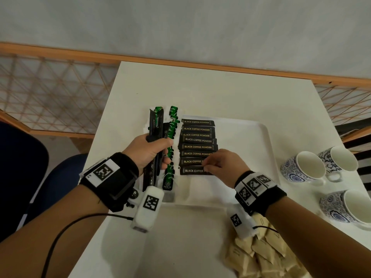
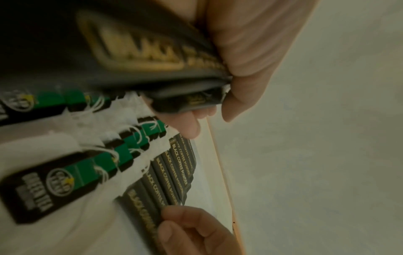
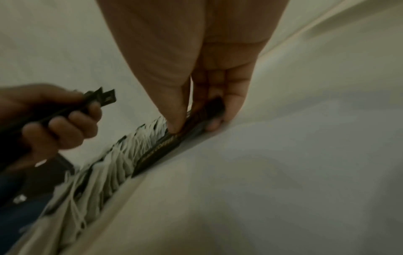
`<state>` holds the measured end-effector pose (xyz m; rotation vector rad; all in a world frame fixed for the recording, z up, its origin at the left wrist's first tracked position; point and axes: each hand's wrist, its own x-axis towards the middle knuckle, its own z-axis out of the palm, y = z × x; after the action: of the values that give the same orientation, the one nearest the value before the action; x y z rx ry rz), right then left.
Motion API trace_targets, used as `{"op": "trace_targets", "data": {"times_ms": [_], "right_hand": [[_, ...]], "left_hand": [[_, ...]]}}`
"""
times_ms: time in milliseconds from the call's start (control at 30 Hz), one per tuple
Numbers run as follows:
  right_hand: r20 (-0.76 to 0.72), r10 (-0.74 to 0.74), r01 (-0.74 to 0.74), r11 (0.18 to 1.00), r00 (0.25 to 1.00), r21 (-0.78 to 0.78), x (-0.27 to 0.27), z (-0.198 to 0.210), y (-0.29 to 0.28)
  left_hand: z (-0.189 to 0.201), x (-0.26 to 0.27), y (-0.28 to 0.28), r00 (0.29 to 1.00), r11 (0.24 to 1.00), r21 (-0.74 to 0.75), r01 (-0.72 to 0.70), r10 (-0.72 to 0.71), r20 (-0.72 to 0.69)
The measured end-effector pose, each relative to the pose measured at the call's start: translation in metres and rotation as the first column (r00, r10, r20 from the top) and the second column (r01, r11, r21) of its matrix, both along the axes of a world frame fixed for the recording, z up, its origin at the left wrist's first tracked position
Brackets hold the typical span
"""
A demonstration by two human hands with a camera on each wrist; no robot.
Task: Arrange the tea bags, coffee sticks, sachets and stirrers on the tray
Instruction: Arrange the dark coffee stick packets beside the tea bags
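A white tray [image 1: 251, 141] lies on the white table. Down its left part runs a column of green tea bags [image 1: 171, 149], and beside it a column of several black coffee sticks [image 1: 197, 146] marked BLACK COFFEE POWDER. My left hand [image 1: 149, 151] grips a bundle of black coffee sticks [image 1: 155, 129] upright over the tray's left edge; the bundle [image 2: 130, 51] fills the left wrist view. My right hand [image 1: 222, 162] pinches the nearest coffee stick [image 1: 192, 170] at its right end, thumb and fingers [image 3: 174, 110] on either side of it [image 3: 161, 150].
A heap of brown paper sachets [image 1: 263, 255] lies on the table at the front right, under my right forearm. Three blue-patterned white mugs [image 1: 305, 167] stand to the right of the tray. A blue chair [image 1: 24, 169] is at the left.
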<state>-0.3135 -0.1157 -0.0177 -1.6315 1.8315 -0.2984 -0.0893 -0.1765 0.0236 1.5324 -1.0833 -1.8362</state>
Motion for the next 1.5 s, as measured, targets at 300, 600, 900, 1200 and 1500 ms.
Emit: {"op": "trace_targets", "data": {"times_ms": [300,600,900,1200,1500], "right_hand": [[-0.196,0.208,-0.213,0.977,0.958,-0.005,0.010,0.002,0.001],[-0.177,0.181,-0.181,0.983,0.967,0.016,0.014,-0.003,-0.003],[-0.063,0.004,-0.011,0.994,0.998,-0.112,0.005,0.001,-0.006],[-0.103,0.087,-0.094,0.993,0.991,-0.066,-0.010,-0.001,0.002],[-0.099,0.040,-0.054,0.989,0.994,-0.139,-0.013,-0.006,-0.002]], "left_hand": [[0.003,-0.004,0.001,0.999,0.998,0.062,-0.016,0.019,-0.036],[0.002,-0.004,0.000,1.000,0.998,0.061,-0.006,0.007,-0.026],[0.002,-0.004,0.001,1.000,0.997,0.068,0.021,-0.019,-0.021],[0.005,-0.005,0.003,0.999,0.997,0.064,0.032,-0.030,-0.032],[0.006,-0.007,0.006,0.998,0.995,0.084,0.045,-0.041,-0.048]]}}
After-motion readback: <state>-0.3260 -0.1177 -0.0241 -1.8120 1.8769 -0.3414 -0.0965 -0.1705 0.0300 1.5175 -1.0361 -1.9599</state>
